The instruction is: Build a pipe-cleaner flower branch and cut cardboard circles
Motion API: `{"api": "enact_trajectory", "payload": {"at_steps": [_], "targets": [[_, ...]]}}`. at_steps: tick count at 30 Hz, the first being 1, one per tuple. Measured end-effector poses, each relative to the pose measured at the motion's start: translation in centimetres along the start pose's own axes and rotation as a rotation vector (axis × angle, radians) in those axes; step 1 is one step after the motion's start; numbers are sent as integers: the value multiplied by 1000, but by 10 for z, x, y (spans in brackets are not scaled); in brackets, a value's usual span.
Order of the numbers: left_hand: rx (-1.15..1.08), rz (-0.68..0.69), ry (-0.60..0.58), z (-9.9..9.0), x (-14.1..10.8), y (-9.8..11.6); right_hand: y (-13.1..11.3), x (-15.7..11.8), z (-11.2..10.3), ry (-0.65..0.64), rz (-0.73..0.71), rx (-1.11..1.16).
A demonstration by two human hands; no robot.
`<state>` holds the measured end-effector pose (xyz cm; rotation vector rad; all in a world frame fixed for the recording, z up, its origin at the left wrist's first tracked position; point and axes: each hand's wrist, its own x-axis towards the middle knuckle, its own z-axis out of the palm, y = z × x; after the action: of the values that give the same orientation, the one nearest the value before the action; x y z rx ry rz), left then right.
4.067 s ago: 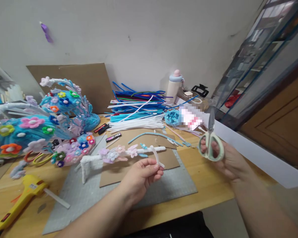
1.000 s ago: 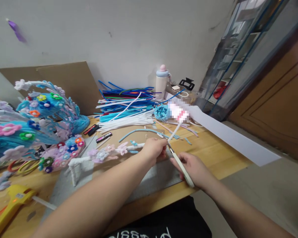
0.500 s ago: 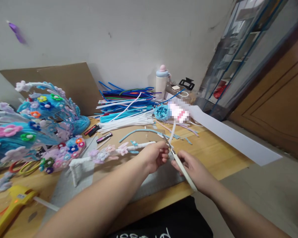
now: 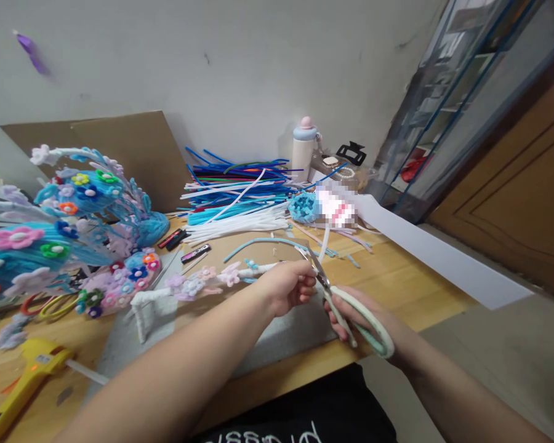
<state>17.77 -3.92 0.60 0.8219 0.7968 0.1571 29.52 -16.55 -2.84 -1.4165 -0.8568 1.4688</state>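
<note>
My right hand [image 4: 355,314] holds a pair of scissors [image 4: 325,280] with pale green-white handles. The blades are parted and point up and away, beside the fingers of my left hand [image 4: 295,288]. That hand is closed in a pinch. A white pipe cleaner [image 4: 325,243] rises by the blades from its fingertips; its lower end is hidden. Behind my left wrist lies a white-wrapped branch [image 4: 161,296] with pastel flowers, its right end partly covered by the hand. A light blue pipe cleaner [image 4: 258,241] curves just beyond.
Bundles of pipe cleaners [image 4: 240,221] lie at the back by a bottle [image 4: 302,154]. Blue flowered pieces [image 4: 23,258] crowd the left side. A yellow glue gun [image 4: 39,363] rests front left. A white paper strip [image 4: 443,261] overhangs the table's right edge.
The scissors have opened and turned, so both handle loops now show. My right hand has spread its grip, while my left hand stays nearly in place.
</note>
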Motion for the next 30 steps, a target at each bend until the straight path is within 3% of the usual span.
{"api": "enact_trajectory", "payload": {"at_steps": [9, 15, 18, 22, 26, 30], "targets": [[299, 67, 244, -2, 21, -7, 6, 10, 0, 172, 77, -268], [491, 232, 335, -2, 27, -8, 5, 20, -14, 177, 93, -311], [527, 310, 281, -6, 4, -10, -1, 23, -31, 272, 73, -464], [670, 430, 269, -28, -49, -25, -3, 30, -54, 455, -110, -1015], [977, 562, 373, -69, -102, -52, 5, 45, -63, 493, -231, -1235], [1077, 669, 510, -118, -147, -82, 13, 62, -64, 591, -252, -1278]]}}
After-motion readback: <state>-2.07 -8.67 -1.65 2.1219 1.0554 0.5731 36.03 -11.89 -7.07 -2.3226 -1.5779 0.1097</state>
